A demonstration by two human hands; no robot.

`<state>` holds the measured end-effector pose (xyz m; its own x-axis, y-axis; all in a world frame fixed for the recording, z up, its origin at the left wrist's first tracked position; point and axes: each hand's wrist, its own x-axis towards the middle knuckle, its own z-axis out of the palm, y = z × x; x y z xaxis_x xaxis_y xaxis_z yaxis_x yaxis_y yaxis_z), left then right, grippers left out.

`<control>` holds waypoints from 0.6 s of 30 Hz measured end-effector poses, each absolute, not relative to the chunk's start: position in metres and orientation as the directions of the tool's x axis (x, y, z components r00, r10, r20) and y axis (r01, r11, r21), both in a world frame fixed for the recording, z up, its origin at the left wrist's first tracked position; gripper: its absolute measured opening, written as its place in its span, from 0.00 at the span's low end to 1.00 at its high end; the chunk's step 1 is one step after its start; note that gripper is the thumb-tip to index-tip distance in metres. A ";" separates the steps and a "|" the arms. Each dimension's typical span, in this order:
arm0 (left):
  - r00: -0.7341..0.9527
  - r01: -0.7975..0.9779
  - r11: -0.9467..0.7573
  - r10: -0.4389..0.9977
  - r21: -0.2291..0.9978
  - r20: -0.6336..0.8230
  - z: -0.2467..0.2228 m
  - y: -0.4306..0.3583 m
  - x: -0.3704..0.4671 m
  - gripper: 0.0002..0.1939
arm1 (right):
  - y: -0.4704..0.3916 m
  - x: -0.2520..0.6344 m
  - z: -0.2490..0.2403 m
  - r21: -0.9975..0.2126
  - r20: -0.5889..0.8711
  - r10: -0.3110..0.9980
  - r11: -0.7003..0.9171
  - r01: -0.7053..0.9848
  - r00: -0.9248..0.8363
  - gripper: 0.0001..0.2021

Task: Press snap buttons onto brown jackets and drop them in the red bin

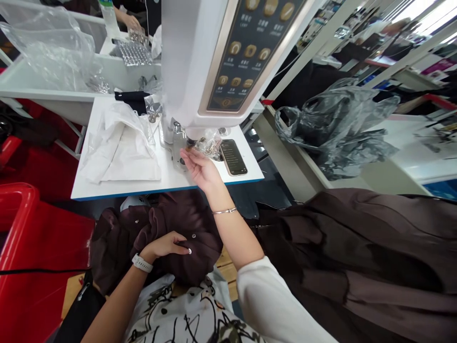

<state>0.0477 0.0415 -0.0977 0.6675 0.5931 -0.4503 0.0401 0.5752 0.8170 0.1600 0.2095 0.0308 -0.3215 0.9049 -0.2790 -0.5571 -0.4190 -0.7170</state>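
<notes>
A dark brown garment (200, 214) with small metal snaps is bunched on my lap below the table edge. My left hand (166, 246) grips its cloth, thumb on top near one snap and the other fingers hidden in the folds. At the white snap-press machine (182, 62), my right hand (202, 169) reaches to the lower die under the press head. Its thumb and fingertips are pinched together there; anything between them is too small to make out. Just behind that hand lies a clear plastic bag (210, 144) of small metal parts.
A phone (233, 157) lies right of the machine on the white table (171, 183). White paper or cloth (124, 147) covers the table's left part. A red bin (67, 238) stands left, dark garments (357, 247) are heaped right. Another person's hand (131, 22) shows behind.
</notes>
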 end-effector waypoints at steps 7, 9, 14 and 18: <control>0.678 0.017 0.580 0.592 0.815 -0.435 -0.102 0.041 0.048 0.14 | 0.185 0.147 0.032 -0.614 -0.152 0.905 -0.401 -0.680 -0.397 0.21; 0.687 0.017 0.580 0.584 0.814 -0.431 -0.103 0.041 0.048 0.14 | 0.179 0.142 0.032 -0.618 -0.120 0.906 -0.388 -0.684 -0.406 0.23; 0.695 0.039 0.594 0.562 0.804 -0.448 -0.107 0.048 0.048 0.14 | 0.182 0.152 0.024 -0.681 -0.081 0.885 -0.386 -0.623 -0.459 0.23; 0.668 0.047 0.612 0.568 0.789 -0.480 -0.112 0.061 0.049 0.14 | 0.218 0.182 0.026 -0.988 -0.056 0.948 -0.098 -0.120 -0.313 0.16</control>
